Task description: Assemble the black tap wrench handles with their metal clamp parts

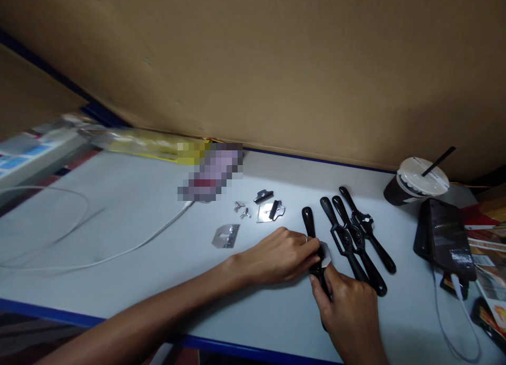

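A black spokeshave (309, 223) lies under both my hands near the table's front. My right hand (350, 304) is closed around its near handle. Fingers of my left hand (282, 254) are closed over its middle, beside a silver blade (325, 255) set against the body; the fingertips are partly hidden. Three more black spokeshaves lie to the right, the farthest one (366, 222) with metal parts fitted. Left of them rest a loose blade (226, 236), a dark cap iron (263, 196), another cap iron (279, 210) on a second blade (263, 213), and small silver wing screws (245, 213).
A lidded cup with a straw (415, 180) stands at the back right. Near it lie a phone (453, 238) with a white cable and several packets. A blurred-out device (215, 172) with a cable (158, 230) lies at the back. A cardboard wall (253, 64) borders the table.
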A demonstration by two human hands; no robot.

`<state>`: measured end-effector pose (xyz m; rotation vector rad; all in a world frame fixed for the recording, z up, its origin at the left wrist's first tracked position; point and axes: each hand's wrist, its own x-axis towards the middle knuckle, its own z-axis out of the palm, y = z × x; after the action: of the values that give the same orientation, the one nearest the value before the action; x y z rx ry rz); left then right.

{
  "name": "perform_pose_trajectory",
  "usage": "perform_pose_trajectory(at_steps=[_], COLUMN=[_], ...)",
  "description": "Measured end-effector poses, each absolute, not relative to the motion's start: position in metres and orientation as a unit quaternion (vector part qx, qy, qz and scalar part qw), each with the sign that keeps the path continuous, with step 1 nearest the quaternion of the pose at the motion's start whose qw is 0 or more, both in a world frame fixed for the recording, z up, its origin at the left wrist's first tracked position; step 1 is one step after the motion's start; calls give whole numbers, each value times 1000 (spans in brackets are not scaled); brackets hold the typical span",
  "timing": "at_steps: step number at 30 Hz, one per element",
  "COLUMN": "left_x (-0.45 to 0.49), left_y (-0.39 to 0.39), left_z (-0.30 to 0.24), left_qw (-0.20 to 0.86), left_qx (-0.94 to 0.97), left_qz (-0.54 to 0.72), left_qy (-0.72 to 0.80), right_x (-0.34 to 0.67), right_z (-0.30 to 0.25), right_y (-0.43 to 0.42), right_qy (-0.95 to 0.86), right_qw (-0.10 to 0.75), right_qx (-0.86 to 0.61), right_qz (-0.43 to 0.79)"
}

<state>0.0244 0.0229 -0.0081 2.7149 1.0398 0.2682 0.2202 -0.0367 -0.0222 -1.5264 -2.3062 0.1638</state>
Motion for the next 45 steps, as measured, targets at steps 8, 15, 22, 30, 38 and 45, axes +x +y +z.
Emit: perform_pose_trajectory(at_steps=[8, 15, 22, 30, 38, 45], left_x=[28, 13, -13, 2, 36, 10], left_y=[22, 33, 52, 37, 21, 33], left_z=[-11, 12, 13, 16, 5, 36], left_qw=[136, 200, 53, 70, 193, 364], left_qx=[909, 872, 801, 858, 897, 787], left_qz=[97, 75, -36, 130, 177, 267], left_qy=[381, 440, 596, 492, 356, 421], right_x=[223, 221, 221, 220, 226, 232], right_z=[-23, -27, -28, -28, -25, -26], right_y=[-36, -38, -38, -40, -35, -35], right_qy=[-824, -812, -809, -808, -832, -841], right_qw=[176, 166, 181, 163, 162, 109], right_qx=[-535, -555, -556, -562, -530, -530], right_qz=[66, 68, 62, 60, 44, 15])
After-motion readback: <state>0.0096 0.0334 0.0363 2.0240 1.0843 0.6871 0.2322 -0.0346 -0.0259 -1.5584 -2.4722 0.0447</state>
